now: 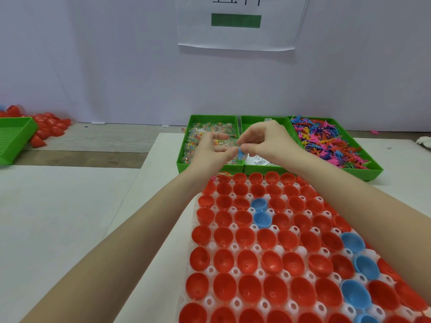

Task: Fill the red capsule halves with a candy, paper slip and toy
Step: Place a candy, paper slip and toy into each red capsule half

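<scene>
Both hands, left hand (211, 149) and right hand (265, 141), pinch blue toy (241, 155); it hangs lengthwise downward.

Printed paper sheet (240, 22) on white wall, empty green tray (14, 138) at far left, white cloth (424, 142) at right

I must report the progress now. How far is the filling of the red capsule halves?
Barely started. Done: only the far-left corner half seems to hold something colourful. In hand: both hands, left and right, meet over the green bins, pinching a small blue toy. Left: nearly all red halves in the white tray look empty.
</scene>
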A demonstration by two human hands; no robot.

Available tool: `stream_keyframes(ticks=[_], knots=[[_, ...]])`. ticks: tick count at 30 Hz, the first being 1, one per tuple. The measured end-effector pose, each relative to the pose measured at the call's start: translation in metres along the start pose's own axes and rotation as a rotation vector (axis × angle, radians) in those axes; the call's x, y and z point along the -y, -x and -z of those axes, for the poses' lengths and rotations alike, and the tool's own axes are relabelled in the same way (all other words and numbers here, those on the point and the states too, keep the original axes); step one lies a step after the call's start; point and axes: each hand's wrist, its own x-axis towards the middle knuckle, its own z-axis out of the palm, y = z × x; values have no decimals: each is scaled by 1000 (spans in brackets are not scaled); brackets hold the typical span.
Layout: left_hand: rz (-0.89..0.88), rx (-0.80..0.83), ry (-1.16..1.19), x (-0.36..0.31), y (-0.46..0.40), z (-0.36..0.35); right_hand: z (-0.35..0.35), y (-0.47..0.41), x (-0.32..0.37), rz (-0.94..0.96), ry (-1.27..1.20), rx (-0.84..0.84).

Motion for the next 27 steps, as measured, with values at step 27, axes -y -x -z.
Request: stream_keyframes(ticks=[27], knots=[[-222, 212, -965, 38, -15, -3, -35, 1, -31, 9, 400, 181]])
